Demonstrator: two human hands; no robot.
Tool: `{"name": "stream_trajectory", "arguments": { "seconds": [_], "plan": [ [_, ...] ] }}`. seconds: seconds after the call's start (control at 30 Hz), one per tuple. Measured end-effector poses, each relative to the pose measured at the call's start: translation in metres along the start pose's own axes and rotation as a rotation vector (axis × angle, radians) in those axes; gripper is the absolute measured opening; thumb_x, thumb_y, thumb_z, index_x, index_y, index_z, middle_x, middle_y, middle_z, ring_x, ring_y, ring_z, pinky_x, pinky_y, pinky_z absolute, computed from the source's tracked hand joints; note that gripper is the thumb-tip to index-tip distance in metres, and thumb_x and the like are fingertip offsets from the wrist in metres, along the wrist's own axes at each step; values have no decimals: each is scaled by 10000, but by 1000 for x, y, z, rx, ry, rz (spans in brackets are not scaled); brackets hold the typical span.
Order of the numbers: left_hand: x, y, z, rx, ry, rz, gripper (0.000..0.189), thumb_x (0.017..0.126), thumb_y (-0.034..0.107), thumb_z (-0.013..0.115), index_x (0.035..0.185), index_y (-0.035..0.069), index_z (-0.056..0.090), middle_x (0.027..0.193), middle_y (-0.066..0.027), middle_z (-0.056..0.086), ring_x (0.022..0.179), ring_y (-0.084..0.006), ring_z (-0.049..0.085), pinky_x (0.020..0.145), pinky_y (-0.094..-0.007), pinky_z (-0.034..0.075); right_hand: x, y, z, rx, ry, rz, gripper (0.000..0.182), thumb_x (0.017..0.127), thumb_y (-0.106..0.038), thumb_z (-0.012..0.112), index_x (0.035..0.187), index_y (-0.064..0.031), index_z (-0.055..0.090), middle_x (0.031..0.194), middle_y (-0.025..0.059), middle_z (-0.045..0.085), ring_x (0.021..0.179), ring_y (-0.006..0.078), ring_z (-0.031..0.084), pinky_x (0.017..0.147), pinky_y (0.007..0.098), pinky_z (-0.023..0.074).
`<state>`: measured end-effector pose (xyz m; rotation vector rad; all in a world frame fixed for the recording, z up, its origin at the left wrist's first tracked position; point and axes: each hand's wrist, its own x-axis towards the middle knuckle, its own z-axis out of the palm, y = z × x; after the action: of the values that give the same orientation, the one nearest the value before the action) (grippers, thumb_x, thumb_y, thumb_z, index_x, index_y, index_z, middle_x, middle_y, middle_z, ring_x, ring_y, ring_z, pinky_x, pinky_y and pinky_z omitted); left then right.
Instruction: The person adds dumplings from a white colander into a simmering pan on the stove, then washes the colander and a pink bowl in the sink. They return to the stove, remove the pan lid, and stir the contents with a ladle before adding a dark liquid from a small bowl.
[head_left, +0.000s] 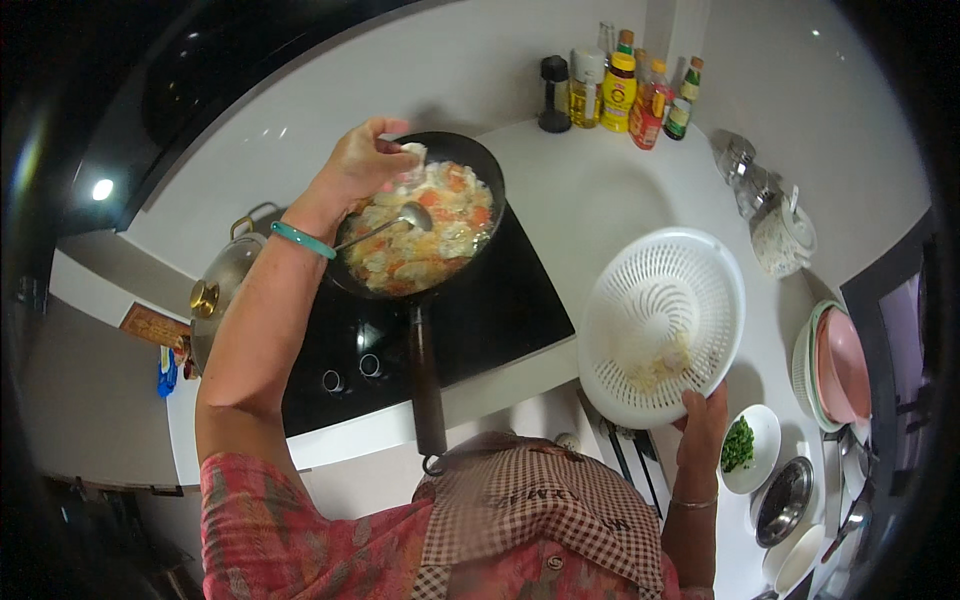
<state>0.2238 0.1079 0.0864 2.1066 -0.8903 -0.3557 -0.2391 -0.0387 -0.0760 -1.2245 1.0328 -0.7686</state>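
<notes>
My left hand (366, 159) is over the far-left rim of a black wok (491, 161), pinching a pale, slightly blurred piece of food (414, 156) between its fingers. Pale chunks and orange-red pieces simmer in broth (420, 259) inside the wok. A metal ladle (415, 216) rests in the broth, its handle passing behind my left wrist. My right hand (703, 424) grips the near rim of a white plastic colander (637, 277), tilted over the counter's edge. Some pale food bits (660, 367) lie in its lower part.
The wok's wooden handle (425, 375) juts over the edge of a black cooktop (495, 300). Left stands a lidded pot (225, 300). Condiment bottles (619, 94) line the back wall. On the right are a bowl of chopped greens (761, 450), a metal bowl (784, 502) and stacked baskets (840, 367).
</notes>
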Motion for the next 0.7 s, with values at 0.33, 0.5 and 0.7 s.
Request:
{"name": "stream_trajectory", "arguments": {
  "seconds": [0.33,0.5,0.7],
  "plan": [
    [62,-125,6,292,121,-1,311,852,181,755,1071,-18,659,899,-88,690,777,-155,648,682,-312,543,-14,-7,15,11,-19,46,464,860,-110,510,1309,3,482,1108,119,625,843,155,658,648,272,569],
    [79,-135,19,439,209,-22,383,850,248,726,1142,7,674,1059,-142,719,951,-275,687,857,-375,534,-23,-12,27,57,-38,33,488,861,-94,509,1337,5,476,1099,102,627,825,132,638,650,251,544],
    [73,-69,16,389,300,152,330,914,189,675,1187,4,675,1044,-142,729,927,-217,681,846,-339,532,-14,-12,27,35,-41,55,518,869,-65,493,1382,-12,451,1171,111,635,892,181,690,681,293,600]
  ]
}}
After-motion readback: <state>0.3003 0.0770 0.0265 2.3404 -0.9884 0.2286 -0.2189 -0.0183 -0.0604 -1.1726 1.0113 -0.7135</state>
